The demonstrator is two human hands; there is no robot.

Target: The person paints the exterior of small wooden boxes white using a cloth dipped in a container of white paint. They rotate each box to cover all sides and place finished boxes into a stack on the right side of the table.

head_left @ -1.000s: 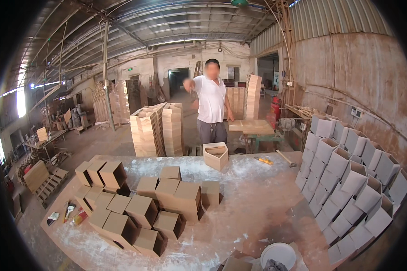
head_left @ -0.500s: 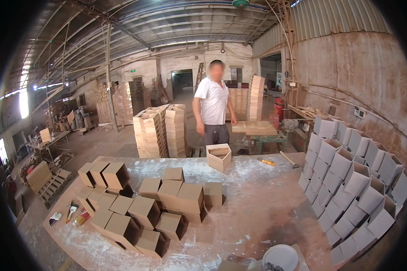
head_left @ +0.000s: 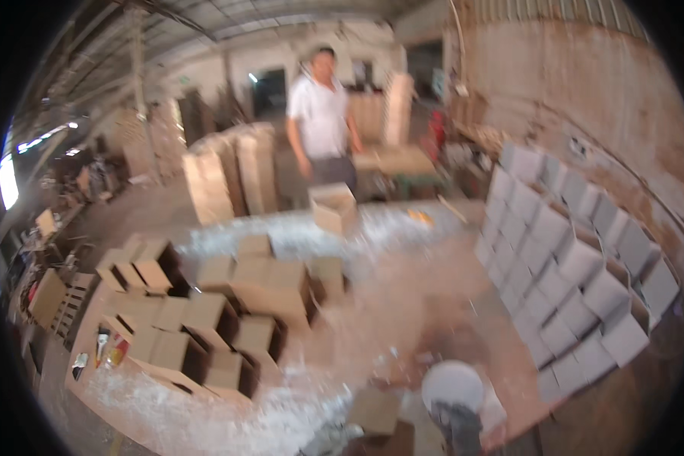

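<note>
- The left hand (head_left: 328,439) is seemingly steadying a brown box (head_left: 374,410), left of the tub (head_left: 452,384); blur is hiding its grip.
- The right hand (head_left: 457,422) is overlapping the tub's near rim; whether it is pinching anything, I cannot tell.
- Bracing the box firmly should be helping.

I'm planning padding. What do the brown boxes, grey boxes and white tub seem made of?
Brown boxes: perhaps painted wood or board; flat faces, matte even colour.
Grey boxes: possibly primed wood; dull, flat, no grain visible.
White tub: probably plastic; round, evenly white, but blurred.
</note>
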